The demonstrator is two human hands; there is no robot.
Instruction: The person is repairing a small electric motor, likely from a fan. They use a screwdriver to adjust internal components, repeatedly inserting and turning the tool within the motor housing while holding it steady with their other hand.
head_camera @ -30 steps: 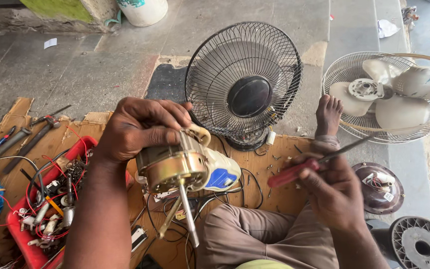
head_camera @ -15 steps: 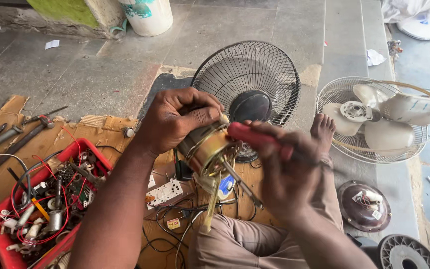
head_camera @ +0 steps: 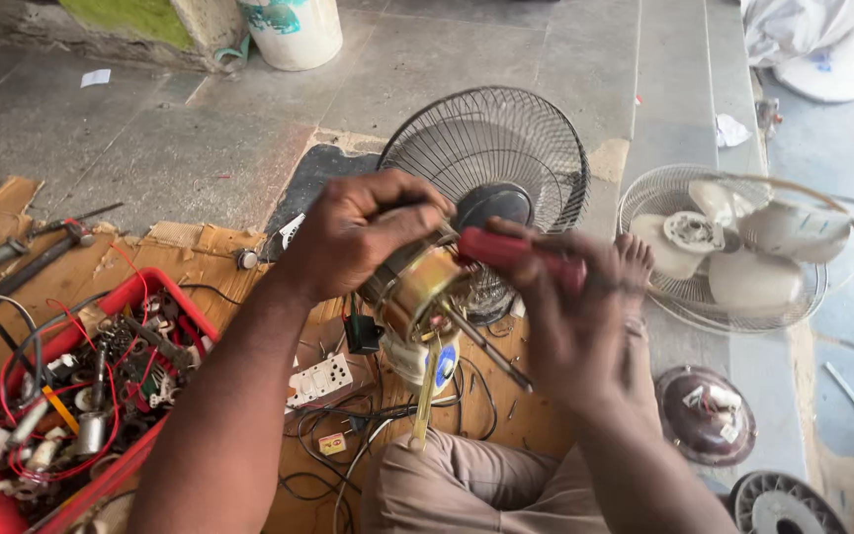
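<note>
My left hand grips a brass-coloured fan motor from above and holds it up in front of me, its steel shaft pointing down to the right. My right hand holds a red-handled screwdriver, the handle lying across the motor's top right side; the tip is hidden behind my left hand. A yellow strip hangs below the motor. Behind it stands a black wire fan guard.
A red tray of wires and small parts sits at my left on cardboard, with hand tools beyond it. A white switch board and black cables lie by my knee. A white fan in its cage and round covers lie at right.
My right hand brought the red screwdriver from out at the right up against the motor. My left hand turned the motor so its shaft points down-right, and the view shifted closer.
</note>
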